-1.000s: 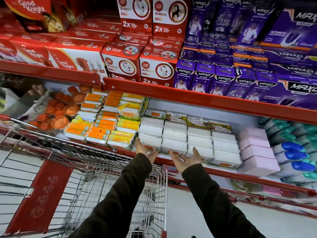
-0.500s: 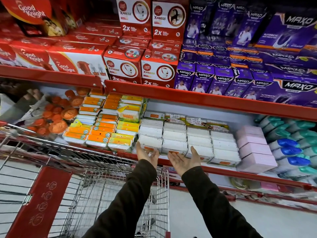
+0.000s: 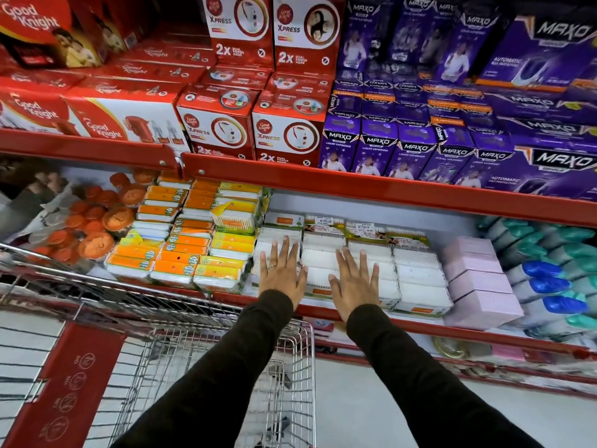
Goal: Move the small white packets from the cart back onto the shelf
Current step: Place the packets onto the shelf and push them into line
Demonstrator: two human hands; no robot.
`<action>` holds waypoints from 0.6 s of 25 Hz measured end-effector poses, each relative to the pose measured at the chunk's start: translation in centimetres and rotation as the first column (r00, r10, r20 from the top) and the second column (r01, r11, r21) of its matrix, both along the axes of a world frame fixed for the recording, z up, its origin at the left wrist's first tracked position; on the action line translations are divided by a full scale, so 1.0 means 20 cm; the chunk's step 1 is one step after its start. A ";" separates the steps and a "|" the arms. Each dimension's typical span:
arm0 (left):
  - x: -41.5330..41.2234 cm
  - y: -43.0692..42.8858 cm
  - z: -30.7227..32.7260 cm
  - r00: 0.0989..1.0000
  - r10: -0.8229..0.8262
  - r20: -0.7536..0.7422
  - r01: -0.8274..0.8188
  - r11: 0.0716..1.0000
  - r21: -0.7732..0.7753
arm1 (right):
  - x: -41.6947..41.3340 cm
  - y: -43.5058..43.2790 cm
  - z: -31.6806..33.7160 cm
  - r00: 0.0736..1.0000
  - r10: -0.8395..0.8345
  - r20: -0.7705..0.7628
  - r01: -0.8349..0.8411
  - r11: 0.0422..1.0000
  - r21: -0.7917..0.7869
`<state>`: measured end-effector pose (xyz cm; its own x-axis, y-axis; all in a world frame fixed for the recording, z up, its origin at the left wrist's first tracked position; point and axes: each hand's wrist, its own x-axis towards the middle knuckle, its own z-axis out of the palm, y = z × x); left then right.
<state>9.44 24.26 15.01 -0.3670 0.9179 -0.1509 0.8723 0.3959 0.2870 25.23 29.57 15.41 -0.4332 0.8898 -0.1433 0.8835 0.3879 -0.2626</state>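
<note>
Fingers [image 3: 278, 250] of the left hand [image 3: 280, 273] are spread flat, palm down, on the small white packets [image 3: 416, 273] stacked in rows on the shelf [image 3: 371, 192]. The right hand [image 3: 353, 279] lies just beside it, fingers also splayed, gripping nothing. The wire cart [image 3: 226, 367] stands near, lower left.

red good knight boxes [image 3: 106, 121] fill the left of the upper level, with red-and-white xpress boxes [image 3: 252, 124] beside them and purple maxo boxes [image 3: 420, 143] stretching off to the right. one level down, at far left, orange round items in clear wrap [image 3: 93, 227] lie next to orange and yellow packs [image 3: 181, 253] stacked in rows. further right, pale pink boxes [image 3: 478, 279] sit stacked, then bottles with blue and teal caps [image 3: 555, 279] lying on their sides.
</note>
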 end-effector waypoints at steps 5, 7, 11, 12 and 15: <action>-0.01 -0.01 -0.08 0.991 -0.032 -0.128 0.031 0.999 -0.010 | 0.01 0.01 -0.06 0.997 0.056 0.047 -0.057 0.998 0.008; 0.02 0.00 -0.09 0.990 -0.014 -0.144 0.016 1.000 0.013 | 0.04 0.02 -0.02 0.999 0.051 -0.009 -0.051 0.999 -0.017; 0.16 0.07 -0.05 0.985 -0.062 -0.160 0.077 0.993 0.085 | 0.24 0.14 0.02 0.992 -0.113 -0.052 0.116 0.992 0.052; 0.22 0.11 -0.04 0.982 -0.119 -0.144 0.129 0.990 0.064 | 0.31 0.17 0.02 0.986 -0.164 -0.034 0.165 0.985 0.045; 0.40 0.21 -0.02 0.977 -0.184 -0.108 0.191 0.980 0.054 | 0.50 0.24 -0.01 0.963 -0.267 0.040 0.267 0.964 0.000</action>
<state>17.40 28.50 14.53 -0.1977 0.9784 -0.0603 0.9553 0.2061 0.2119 35.28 34.41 15.24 -0.1739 0.9716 -0.1608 0.9645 0.1350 -0.2271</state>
